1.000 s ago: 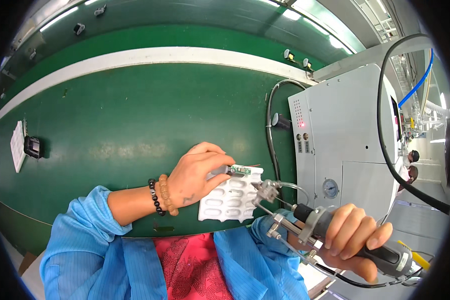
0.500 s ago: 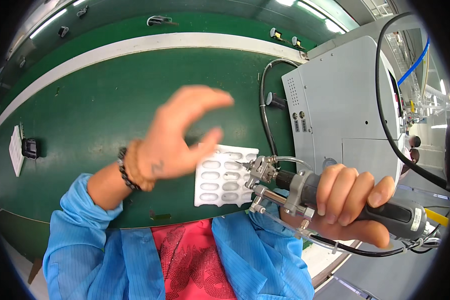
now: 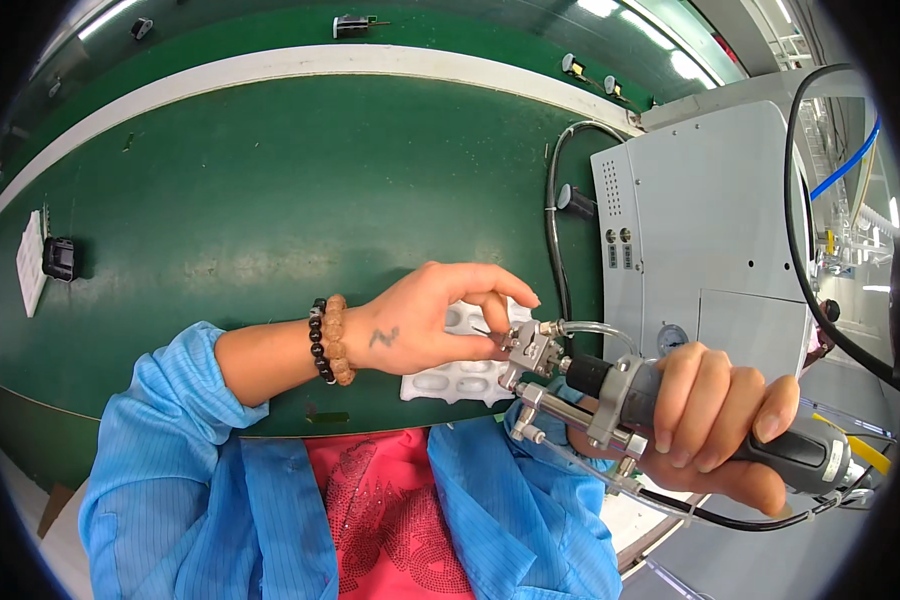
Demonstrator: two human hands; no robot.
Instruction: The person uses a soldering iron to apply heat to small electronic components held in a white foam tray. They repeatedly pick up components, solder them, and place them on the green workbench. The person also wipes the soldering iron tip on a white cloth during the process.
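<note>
My right hand [image 3: 715, 415] is wrapped round a black electric screwdriver [image 3: 790, 440], held nearly level with its grey metal head [image 3: 535, 350] pointing left. Thin hoses and a metal cylinder are fixed along it. My left hand [image 3: 430, 315] is at that head, its thumb and forefinger apart on either side of the slim tip. The thumb comes close to the metal; whether it touches I cannot tell. No part shows between the left fingers. Below lies a white tray [image 3: 425, 385] with oval hollows, partly covered by my left hand and the tool.
A grey machine cabinet [image 3: 700, 220] stands at the right, a black hose [image 3: 553, 220] running beside it. Near the hose lies a small black part [image 3: 575, 200]. At the far left are a white tray [image 3: 30, 265] and a black part [image 3: 60, 258]. More parts lie beyond the white ledge [image 3: 370, 62].
My left hand has come down and right, from above the tray to the screwdriver's head. My right hand keeps its hold on the screwdriver. The whole view has shifted slightly.
</note>
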